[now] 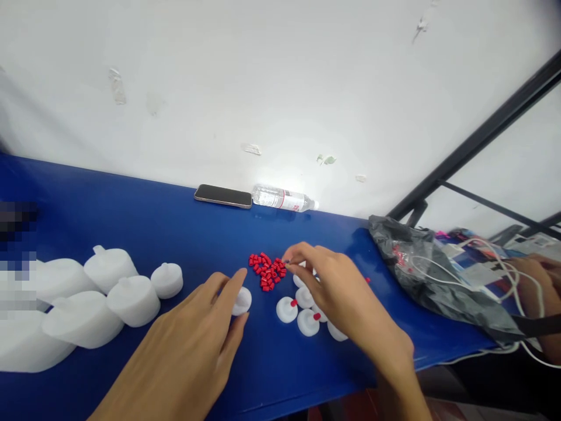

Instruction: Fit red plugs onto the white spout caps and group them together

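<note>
My left hand (193,333) has its thumb and fingers closed around a small white round cap (242,302). With fingertips pinched together, my right hand (333,280) is at the right edge of a pile of small red caps (268,271); what sits in the pinch, if anything, is too small to make out. Under and beside that hand lie several white round caps with spouts (308,323), and red pieces show on the spouts of some. Part of this group is hidden by my right hand.
Stacked white caps (134,301) stand at the left of the blue table (245,374). Along the wall lie a phone (223,196) and a clear water bottle (283,199). To the right are a dark plastic bag (412,275), white cables (512,275) and another person's arm (541,286).
</note>
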### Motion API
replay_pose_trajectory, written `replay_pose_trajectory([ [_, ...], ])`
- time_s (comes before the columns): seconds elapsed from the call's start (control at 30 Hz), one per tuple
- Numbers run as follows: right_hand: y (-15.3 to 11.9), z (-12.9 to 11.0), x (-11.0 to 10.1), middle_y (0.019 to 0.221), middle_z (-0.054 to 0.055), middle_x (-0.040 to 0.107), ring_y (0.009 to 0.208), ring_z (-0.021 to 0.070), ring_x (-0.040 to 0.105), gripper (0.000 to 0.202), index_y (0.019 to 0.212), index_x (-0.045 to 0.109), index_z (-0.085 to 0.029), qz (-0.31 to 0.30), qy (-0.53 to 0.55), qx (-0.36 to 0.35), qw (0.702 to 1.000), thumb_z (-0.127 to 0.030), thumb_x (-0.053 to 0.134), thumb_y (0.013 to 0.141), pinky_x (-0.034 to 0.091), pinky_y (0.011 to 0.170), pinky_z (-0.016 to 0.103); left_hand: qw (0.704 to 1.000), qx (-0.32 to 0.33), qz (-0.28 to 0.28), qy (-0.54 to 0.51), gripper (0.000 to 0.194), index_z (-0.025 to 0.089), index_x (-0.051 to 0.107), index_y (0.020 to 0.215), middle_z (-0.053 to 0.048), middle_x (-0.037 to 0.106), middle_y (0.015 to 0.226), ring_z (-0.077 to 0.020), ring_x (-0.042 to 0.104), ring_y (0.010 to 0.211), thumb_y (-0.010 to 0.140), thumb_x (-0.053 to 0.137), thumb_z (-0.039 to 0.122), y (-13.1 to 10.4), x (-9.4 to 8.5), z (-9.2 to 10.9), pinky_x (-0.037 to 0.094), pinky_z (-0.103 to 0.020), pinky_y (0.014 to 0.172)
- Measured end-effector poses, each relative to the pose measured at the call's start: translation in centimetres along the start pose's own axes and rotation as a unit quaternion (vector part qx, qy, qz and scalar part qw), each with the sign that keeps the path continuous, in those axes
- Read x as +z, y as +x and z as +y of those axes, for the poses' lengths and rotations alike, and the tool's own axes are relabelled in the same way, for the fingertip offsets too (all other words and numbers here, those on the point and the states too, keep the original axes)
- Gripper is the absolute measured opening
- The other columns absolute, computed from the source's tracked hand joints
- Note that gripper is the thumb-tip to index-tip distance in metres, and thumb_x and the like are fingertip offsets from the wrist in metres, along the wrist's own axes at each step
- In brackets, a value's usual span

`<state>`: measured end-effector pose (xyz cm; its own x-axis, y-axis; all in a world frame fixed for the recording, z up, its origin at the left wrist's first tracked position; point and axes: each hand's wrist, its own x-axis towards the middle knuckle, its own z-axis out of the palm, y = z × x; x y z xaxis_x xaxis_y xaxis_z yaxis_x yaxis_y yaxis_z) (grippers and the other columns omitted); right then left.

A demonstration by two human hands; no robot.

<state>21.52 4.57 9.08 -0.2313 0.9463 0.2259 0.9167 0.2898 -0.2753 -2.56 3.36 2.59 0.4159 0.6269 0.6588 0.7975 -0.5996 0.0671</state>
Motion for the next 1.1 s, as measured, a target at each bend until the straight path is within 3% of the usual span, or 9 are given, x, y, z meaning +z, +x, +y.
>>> replay_pose_trajectory([
  [0.07, -0.7, -0.6, -0.3, 0.106, -0.002, 0.085, 0.090, 0.0168, 0.077, 0.028, 0.135, 0.077, -0.028, 0.087, 0.106, -0.026, 0.990, -0.015, 0.068, 0.113, 0.053, 0.076, 0.029, 1.000, -0.006, -0.001, -0.019, 0.039, 0.017, 0.067, 0.134, -0.006, 0.080, 0.107, -0.0197, 0.083, 0.074, 0.118, 0.034, 0.029, 0.3, 0.0, -0.1, 0.059, -0.031, 0.048],
  [0.17, -1.6, -2.2, -0.1, 0.109, -0.005, 0.088, 0.091, 0.0121, 0.079, 0.019, 0.119, 0.084, -0.029, 0.154, 0.219, -0.062, 0.961, -0.016, 0.072, 0.111, 0.055, 0.073, 0.022, 0.997, -0.025, -0.011, -0.076, 0.037, 0.021, 0.069, 0.127, -0.002, 0.073, 0.101, -0.0154, 0.076, 0.063, 0.119, 0.036, 0.036, 0.6, -0.2, -0.1, 0.055, -0.031, 0.047],
  [0.27, -2.3, -3.8, 0.8, 0.100, -0.008, 0.089, 0.081, 0.0094, 0.079, 0.015, 0.106, 0.086, -0.028, 0.145, 0.284, -0.073, 0.945, -0.013, 0.080, 0.105, 0.056, 0.069, 0.018, 0.993, -0.030, -0.001, -0.112, 0.035, 0.021, 0.071, 0.120, 0.001, 0.066, 0.092, -0.0121, 0.070, 0.058, 0.117, 0.039, 0.035, 0.8, -0.7, 0.0, 0.053, -0.030, 0.049],
  [0.43, -2.8, -4.4, 2.0, 0.097, -0.008, 0.089, 0.077, 0.0109, 0.081, 0.015, 0.102, 0.086, -0.026, 0.151, 0.293, -0.069, 0.942, -0.012, 0.086, 0.099, 0.060, 0.072, 0.018, 0.989, -0.036, 0.004, -0.144, 0.029, 0.024, 0.068, 0.103, 0.002, 0.064, 0.087, -0.0115, 0.066, 0.056, 0.115, 0.043, 0.031, 1.1, -1.3, 0.2, 0.050, -0.029, 0.050],
  [0.7, -2.9, -3.8, 2.0, 0.092, -0.010, 0.086, 0.067, 0.0064, 0.072, 0.012, 0.100, 0.081, -0.028, 0.137, 0.298, -0.037, 0.944, -0.017, 0.083, 0.103, 0.052, 0.062, 0.014, 0.989, -0.033, -0.004, -0.141, 0.036, 0.027, 0.063, 0.125, 0.002, 0.080, 0.101, -0.0146, 0.076, 0.063, 0.121, 0.036, 0.050, 0.8, -1.2, 0.0, 0.048, -0.031, 0.045],
  [0.77, -3.1, -3.8, 2.0, 0.092, -0.010, 0.083, 0.067, 0.0064, 0.068, 0.010, 0.104, 0.078, -0.027, 0.139, 0.275, -0.049, 0.950, -0.018, 0.078, 0.107, 0.052, 0.064, 0.015, 0.986, -0.033, 0.003, -0.165, 0.033, 0.030, 0.061, 0.131, 0.005, 0.083, 0.103, -0.0144, 0.080, 0.071, 0.120, 0.040, 0.053, 0.5, -1.3, 0.1, 0.057, -0.026, 0.056],
  [0.83, -3.2, -3.7, 2.1, 0.094, -0.008, 0.081, 0.071, 0.0073, 0.068, 0.009, 0.106, 0.076, -0.026, 0.142, 0.256, -0.073, 0.953, -0.018, 0.072, 0.111, 0.053, 0.070, 0.016, 0.985, -0.018, 0.024, -0.169, 0.032, 0.031, 0.059, 0.140, 0.006, 0.085, 0.109, -0.0140, 0.083, 0.080, 0.119, 0.047, 0.051, 0.2, -1.5, 0.2, 0.066, -0.022, 0.078],
  [0.93, -3.2, -3.8, 2.5, 0.088, -0.005, 0.076, 0.071, 0.0090, 0.066, 0.019, 0.099, 0.071, -0.023, 0.145, 0.251, -0.107, 0.951, -0.020, 0.061, 0.116, 0.052, 0.069, 0.019, 0.989, 0.012, 0.056, -0.138, 0.030, 0.029, 0.057, 0.146, 0.002, 0.086, 0.125, -0.0158, 0.086, 0.098, 0.117, 0.056, 0.040, -0.3, -1.8, 0.3, 0.065, -0.024, 0.107],
  [1.1, -3.2, -4.3, 2.6, 0.075, -0.004, 0.064, 0.060, 0.0114, 0.057, 0.029, 0.090, 0.063, -0.023, 0.189, 0.244, -0.144, 0.940, -0.021, 0.052, 0.117, 0.044, 0.057, 0.025, 0.987, 0.023, 0.071, -0.145, 0.011, 0.034, 0.070, 0.122, 0.007, 0.083, 0.135, -0.0200, 0.086, 0.112, 0.114, 0.064, 0.032, -1.0, -2.2, 1.0, 0.070, -0.029, 0.105],
])
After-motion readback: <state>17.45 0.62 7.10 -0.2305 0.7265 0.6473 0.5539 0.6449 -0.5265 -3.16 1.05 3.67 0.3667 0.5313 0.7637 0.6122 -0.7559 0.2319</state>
